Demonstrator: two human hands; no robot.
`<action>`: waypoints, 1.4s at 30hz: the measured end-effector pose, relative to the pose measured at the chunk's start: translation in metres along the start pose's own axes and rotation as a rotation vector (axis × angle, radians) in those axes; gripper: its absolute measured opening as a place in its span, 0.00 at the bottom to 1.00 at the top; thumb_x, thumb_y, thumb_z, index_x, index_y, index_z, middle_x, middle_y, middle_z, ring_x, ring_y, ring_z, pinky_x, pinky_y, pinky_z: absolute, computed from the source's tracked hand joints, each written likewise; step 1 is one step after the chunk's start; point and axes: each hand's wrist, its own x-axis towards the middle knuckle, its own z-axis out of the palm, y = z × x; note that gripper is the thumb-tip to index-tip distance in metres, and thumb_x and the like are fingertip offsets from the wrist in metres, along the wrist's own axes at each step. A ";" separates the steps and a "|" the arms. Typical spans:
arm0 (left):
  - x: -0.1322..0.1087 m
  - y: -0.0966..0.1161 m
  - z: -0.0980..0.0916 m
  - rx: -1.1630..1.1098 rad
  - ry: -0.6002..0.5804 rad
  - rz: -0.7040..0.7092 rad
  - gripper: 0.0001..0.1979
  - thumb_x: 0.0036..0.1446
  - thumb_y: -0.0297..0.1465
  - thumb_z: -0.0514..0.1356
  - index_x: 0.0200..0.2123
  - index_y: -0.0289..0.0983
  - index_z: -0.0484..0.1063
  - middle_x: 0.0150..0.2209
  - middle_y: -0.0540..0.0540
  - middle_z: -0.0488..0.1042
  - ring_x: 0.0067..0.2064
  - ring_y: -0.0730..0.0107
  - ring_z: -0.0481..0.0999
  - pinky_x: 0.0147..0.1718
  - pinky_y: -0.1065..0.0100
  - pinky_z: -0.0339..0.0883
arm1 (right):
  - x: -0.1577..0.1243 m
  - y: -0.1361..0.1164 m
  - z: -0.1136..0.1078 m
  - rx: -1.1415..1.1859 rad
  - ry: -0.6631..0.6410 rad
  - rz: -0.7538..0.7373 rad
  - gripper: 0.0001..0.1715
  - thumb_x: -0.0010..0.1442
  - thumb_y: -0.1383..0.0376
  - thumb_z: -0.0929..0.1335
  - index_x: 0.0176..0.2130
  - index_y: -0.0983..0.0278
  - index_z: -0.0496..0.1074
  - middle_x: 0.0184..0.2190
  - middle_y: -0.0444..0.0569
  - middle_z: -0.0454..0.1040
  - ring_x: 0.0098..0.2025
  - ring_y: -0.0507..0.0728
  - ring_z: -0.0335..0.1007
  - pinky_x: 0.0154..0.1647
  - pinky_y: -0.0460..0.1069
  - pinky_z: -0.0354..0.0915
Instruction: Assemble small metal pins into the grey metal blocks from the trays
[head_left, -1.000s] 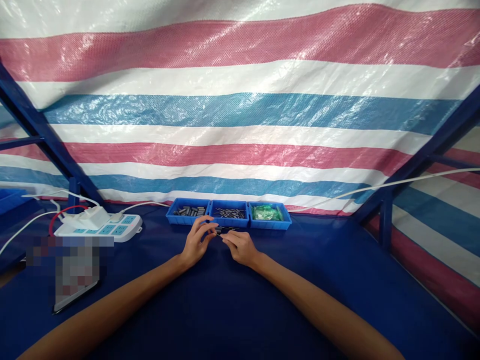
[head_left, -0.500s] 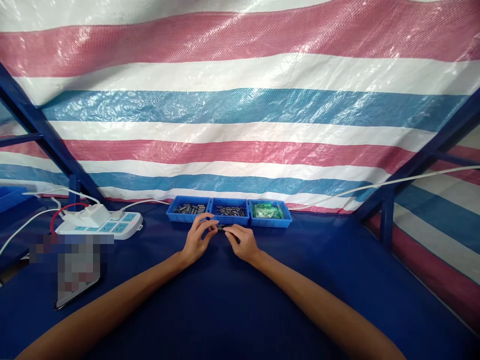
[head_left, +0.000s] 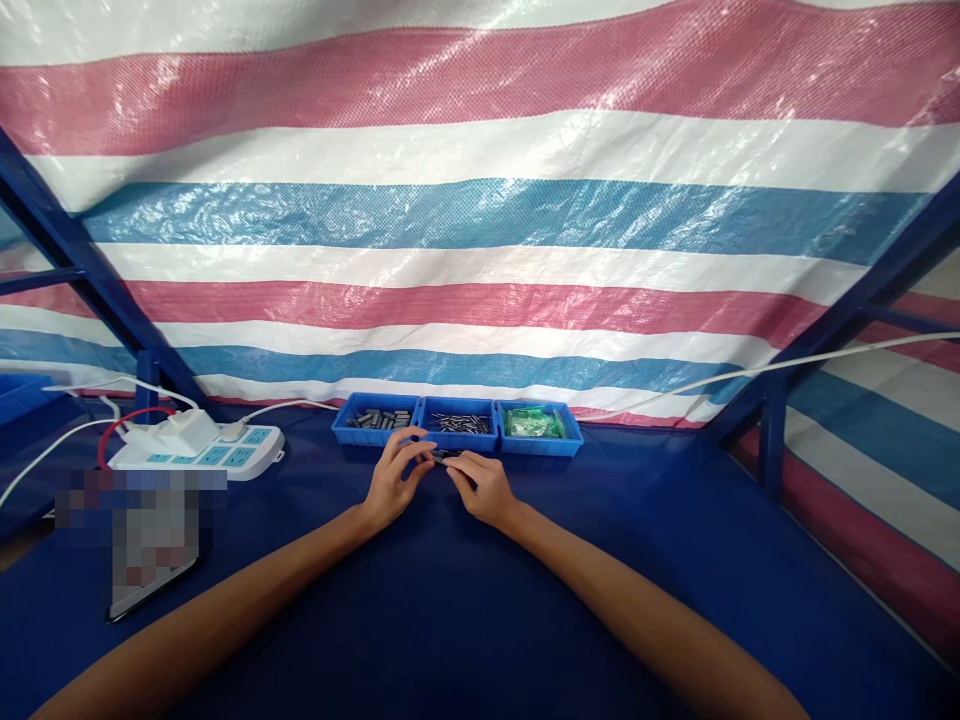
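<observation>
My left hand (head_left: pixel 391 482) pinches one end of a small dark grey cylindrical piece (head_left: pixel 438 456) between thumb and fingertips. From the other side, my right hand (head_left: pixel 486 488) closes its thumb and fingers on a thin dark pin-like part (head_left: pixel 452 455), mostly covered by the fingers. The two parts meet or nearly meet between the hands; the exact contact is too small to tell. Just behind the hands stand a blue bin of grey cylinders (head_left: pixel 366 436), a blue bin of thin metal pins or screws (head_left: pixel 459 440) and a blue bin of green packets (head_left: pixel 544 447).
On the blue table (head_left: pixel 465 610), a white power strip (head_left: pixel 259 455) with plugs and cables lies at left. Nearer me is a pixelated flat device (head_left: pixel 154 597). A striped tarp (head_left: pixel 480 220) hangs behind, between blue frame posts (head_left: pixel 772 420).
My right hand has shifted slightly left, bringing its thin part closer to the piece in my left hand. The left hand stays almost still.
</observation>
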 end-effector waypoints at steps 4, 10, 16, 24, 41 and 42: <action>0.000 0.000 -0.001 0.007 -0.007 0.002 0.13 0.59 0.25 0.56 0.47 0.40 0.67 0.50 0.41 0.63 0.34 0.75 0.72 0.37 0.63 0.73 | 0.000 0.000 -0.001 0.008 -0.003 0.001 0.13 0.64 0.68 0.61 0.43 0.66 0.73 0.30 0.51 0.73 0.30 0.54 0.70 0.32 0.48 0.67; 0.001 0.001 -0.001 0.018 -0.009 0.007 0.12 0.60 0.25 0.56 0.47 0.40 0.67 0.50 0.40 0.63 0.34 0.74 0.72 0.36 0.62 0.73 | 0.001 -0.001 -0.002 0.004 -0.014 -0.014 0.14 0.65 0.66 0.60 0.43 0.66 0.73 0.30 0.51 0.74 0.30 0.54 0.70 0.32 0.48 0.67; 0.000 0.001 -0.001 0.008 -0.004 0.007 0.12 0.60 0.25 0.56 0.47 0.39 0.67 0.50 0.40 0.63 0.34 0.75 0.72 0.36 0.63 0.73 | 0.001 0.000 -0.002 0.005 -0.022 -0.033 0.15 0.66 0.66 0.60 0.43 0.66 0.73 0.32 0.52 0.74 0.31 0.54 0.71 0.33 0.48 0.68; 0.001 0.001 -0.001 0.004 -0.011 0.015 0.13 0.60 0.25 0.55 0.48 0.40 0.67 0.49 0.41 0.63 0.34 0.74 0.72 0.36 0.63 0.73 | 0.001 -0.001 -0.003 0.021 -0.024 -0.044 0.14 0.65 0.67 0.60 0.43 0.67 0.73 0.31 0.52 0.74 0.30 0.54 0.70 0.32 0.48 0.68; 0.001 0.002 -0.001 0.004 -0.007 0.010 0.13 0.59 0.23 0.56 0.48 0.40 0.67 0.49 0.42 0.62 0.34 0.75 0.72 0.38 0.63 0.72 | 0.001 -0.001 -0.003 0.069 0.020 0.000 0.13 0.64 0.68 0.61 0.42 0.67 0.73 0.30 0.52 0.73 0.29 0.53 0.68 0.31 0.47 0.66; 0.001 0.001 -0.001 0.001 -0.006 0.008 0.13 0.59 0.23 0.56 0.48 0.40 0.67 0.49 0.42 0.62 0.34 0.75 0.72 0.38 0.63 0.72 | 0.001 -0.001 -0.003 0.070 0.023 0.007 0.13 0.64 0.68 0.61 0.42 0.67 0.73 0.30 0.51 0.73 0.29 0.53 0.68 0.31 0.47 0.66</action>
